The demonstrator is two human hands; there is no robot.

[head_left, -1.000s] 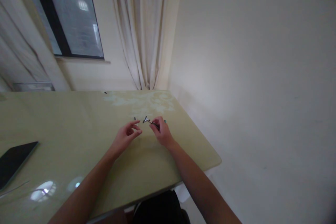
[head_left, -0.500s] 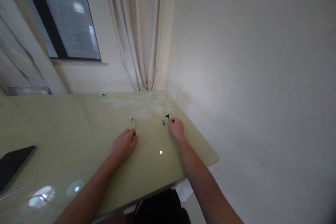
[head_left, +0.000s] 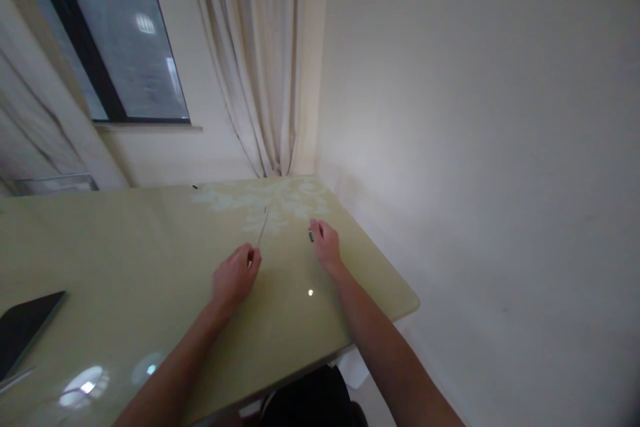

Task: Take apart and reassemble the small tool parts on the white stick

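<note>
My left hand is closed around the lower end of a thin white stick, which points up and away over the table. The stick's far end looks slightly thicker, too small to make out. Across from it, my right hand has its fingers pinched together, low over the table. A small dark rectangular piece shows right beside those fingertips; whether they touch it I cannot tell. Anything inside the right fingers is hidden.
The glossy pale-green table ends at a rounded right corner beside the wall. A dark flat slab lies at the left, with a thin pale rod near it. A tiny dark object sits by the back edge.
The white stick has swung to lean up and right. My right hand has shifted slightly left toward the small dark piece. The black T-shaped piece formerly at its fingertips no longer shows.
</note>
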